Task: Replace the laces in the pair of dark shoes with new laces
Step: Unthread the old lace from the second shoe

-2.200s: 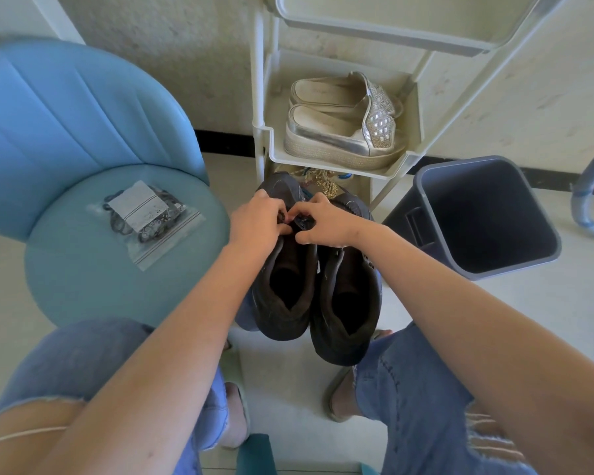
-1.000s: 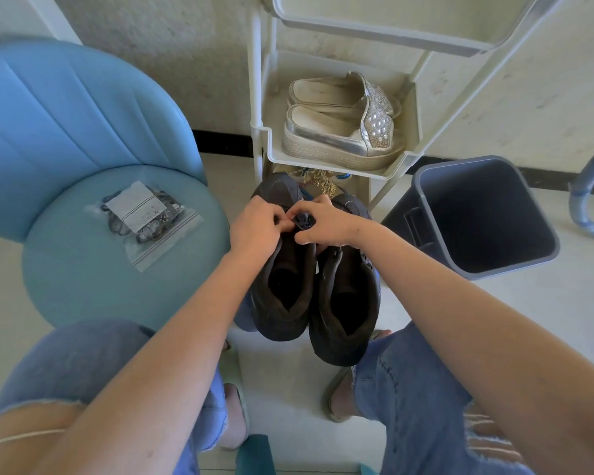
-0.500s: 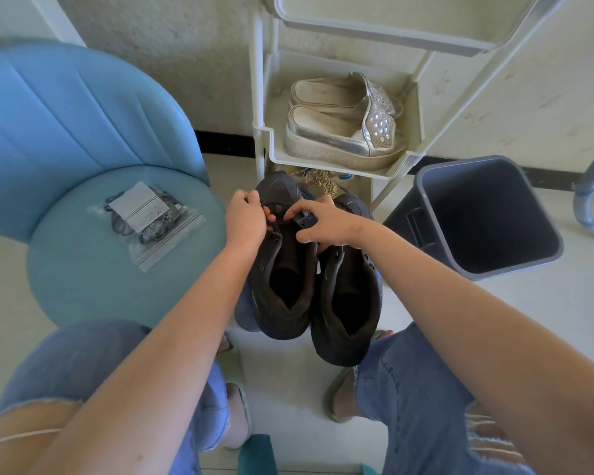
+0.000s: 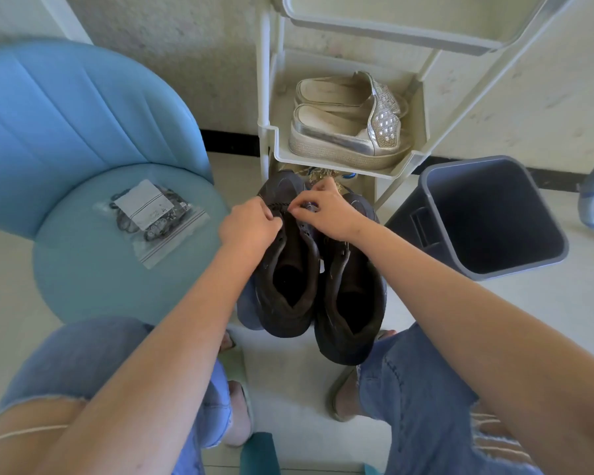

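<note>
Blue chair (image 4: 93, 269) seat parks the zip bag of new laces (image 4: 151, 217) within left reach. Dark shoes (image 4: 288, 269) stand paired between the knees, toes away. Left hand (image 4: 247, 228) and right hand (image 4: 326, 210) each pinch the old lace (image 4: 277, 205), taut across the chair-side shoe, probably to unthread it.

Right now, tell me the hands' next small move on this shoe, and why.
Probably draw the left hand leftward to pull the lace through and out of the dark shoe. The lace stretches taut across the shoe's front between both hands, and the right hand pinches it at the far side, where it can feed it through.
</note>
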{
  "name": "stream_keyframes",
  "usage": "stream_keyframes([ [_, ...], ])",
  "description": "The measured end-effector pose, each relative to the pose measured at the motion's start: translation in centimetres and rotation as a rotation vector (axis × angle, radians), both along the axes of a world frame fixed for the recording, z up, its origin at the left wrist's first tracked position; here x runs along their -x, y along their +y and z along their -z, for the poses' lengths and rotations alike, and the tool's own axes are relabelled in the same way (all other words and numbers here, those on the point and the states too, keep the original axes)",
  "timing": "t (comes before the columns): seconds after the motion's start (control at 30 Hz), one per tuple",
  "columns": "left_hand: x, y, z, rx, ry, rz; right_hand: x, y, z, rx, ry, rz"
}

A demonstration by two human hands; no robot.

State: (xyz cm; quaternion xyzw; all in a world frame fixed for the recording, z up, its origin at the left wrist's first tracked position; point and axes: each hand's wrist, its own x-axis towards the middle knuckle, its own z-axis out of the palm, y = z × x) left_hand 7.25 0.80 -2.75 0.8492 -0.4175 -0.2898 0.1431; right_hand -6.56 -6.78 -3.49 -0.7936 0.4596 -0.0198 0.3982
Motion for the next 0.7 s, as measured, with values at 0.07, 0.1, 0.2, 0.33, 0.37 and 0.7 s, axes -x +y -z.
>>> stream_keyframes([
  [0.07, 0.2, 0.1, 0.3, -0.037, 0.015, 0.031, -0.2, 0.0, 0.2, 0.056, 0.049, -0.033],
  [0.1, 0.3, 0.1, 0.3, -0.045, 0.017, 0.048, -0.4, 0.0, 0.3, 0.073, 0.078, -0.053],
  [0.2, 0.2, 0.0, 0.2, -0.057, 0.025, 0.054, -1.0, 0.1, 0.5, 0.117, 0.112, -0.071],
  [0.33, 0.2, 0.0, 0.1, -0.019, 0.085, 0.024, -1.3, 0.0, 0.3, 0.134, 0.11, -0.082],
  [0.37, 0.2, 0.0, 0.1, -0.016, 0.091, 0.025, -1.4, 0.0, 0.3, 0.127, 0.107, -0.08],
  [0.7, -0.3, 0.0, 0.1, -0.061, 0.13, -0.006, -1.3, -0.3, 0.7, -0.335, -0.229, 0.688],
])
